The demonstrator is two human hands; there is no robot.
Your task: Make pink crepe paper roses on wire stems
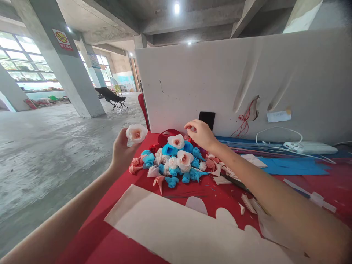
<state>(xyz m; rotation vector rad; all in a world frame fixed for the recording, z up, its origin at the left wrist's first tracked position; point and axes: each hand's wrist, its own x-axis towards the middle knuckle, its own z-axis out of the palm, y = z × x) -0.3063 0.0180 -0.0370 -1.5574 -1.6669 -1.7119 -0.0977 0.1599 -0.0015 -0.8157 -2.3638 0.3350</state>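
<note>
At the table's left edge my left hand [121, 148] is closed on a white paper flower [136, 134] with a pinkish centre, holding it up beside the pile. My right hand [202, 135] hovers behind the pile with its fingers curled together; what they hold, if anything, cannot be made out. Below and between the hands lie several blue, white and coral crepe-paper flowers [172, 182]. Two larger white flowers with pink centres, one at the back [176, 141] and one nearer [185, 160], sit on top. A red ring-shaped roll [165, 136] stands behind them.
White paper sheet [165, 220] and cut petals [225, 216] lie in front on the red tabletop [110, 242]. Scissors [235, 181] are partly under my right forearm. Blue paper strips [294, 166], a white power strip [310, 147] and a phone-like black object [207, 120] line the white panel.
</note>
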